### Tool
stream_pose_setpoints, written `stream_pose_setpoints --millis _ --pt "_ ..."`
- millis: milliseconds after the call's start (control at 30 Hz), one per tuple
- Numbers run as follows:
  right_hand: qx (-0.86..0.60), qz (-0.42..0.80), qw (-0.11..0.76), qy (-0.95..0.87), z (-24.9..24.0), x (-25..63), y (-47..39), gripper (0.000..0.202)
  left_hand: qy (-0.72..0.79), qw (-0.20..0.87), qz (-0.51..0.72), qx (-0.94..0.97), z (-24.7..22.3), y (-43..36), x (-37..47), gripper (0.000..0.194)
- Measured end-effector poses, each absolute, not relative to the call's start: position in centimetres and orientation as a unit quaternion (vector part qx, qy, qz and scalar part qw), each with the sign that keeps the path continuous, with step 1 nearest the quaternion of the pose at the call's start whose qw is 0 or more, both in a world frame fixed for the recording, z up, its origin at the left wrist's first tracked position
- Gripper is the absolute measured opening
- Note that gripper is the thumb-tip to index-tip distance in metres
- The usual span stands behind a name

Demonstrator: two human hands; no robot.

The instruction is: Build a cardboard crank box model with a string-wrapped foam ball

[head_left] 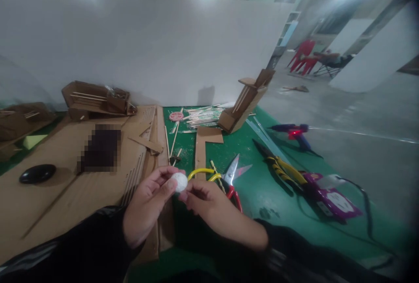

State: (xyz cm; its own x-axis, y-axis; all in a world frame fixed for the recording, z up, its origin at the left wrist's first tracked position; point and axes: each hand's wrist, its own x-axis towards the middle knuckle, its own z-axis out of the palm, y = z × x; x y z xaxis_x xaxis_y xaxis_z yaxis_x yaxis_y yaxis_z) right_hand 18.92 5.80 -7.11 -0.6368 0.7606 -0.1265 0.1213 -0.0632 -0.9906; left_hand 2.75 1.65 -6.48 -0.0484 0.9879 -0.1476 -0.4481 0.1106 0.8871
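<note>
My left hand (149, 202) pinches a small round white ball (180, 182) between thumb and fingers, above the table. Close against the ball's right side is my right hand (209, 202). Its fingers are curled and pressed together; what they hold, if anything, is hidden. Just beyond the hands lie scissors with yellow handles (204, 172), partly covered by my right hand. Red-handled scissors (231, 176) lie with blades apart to the right of them. An L-shaped cardboard piece (200, 148) is flat on the green table (252, 187).
Long-nose pliers (278, 165), a lit glue gun (294, 132) and a purple pack (334, 200) with a cable lie right. A cardboard stand (245, 102) rises behind, beside wrapped sticks (204, 116). Cardboard sheets (65, 204) on the left carry a black mouse (37, 173).
</note>
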Motion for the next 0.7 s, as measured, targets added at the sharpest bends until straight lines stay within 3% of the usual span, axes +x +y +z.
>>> stream_pose_setpoints --millis 267,433,700 --pt "-0.364 0.647 0.216 -0.634 -6.9 19.9 8.9 0.019 0.43 0.643 0.513 0.372 -6.9 1.1 2.6 0.037" --pt "-0.354 0.675 0.179 -0.622 -6.3 20.4 10.5 0.023 0.473 0.608 0.463 0.438 -7.0 1.0 2.7 0.031" --pt "-0.366 0.671 0.234 -0.601 -5.3 20.7 10.9 0.04 0.473 0.611 0.443 0.454 -7.0 1.0 3.4 0.028"
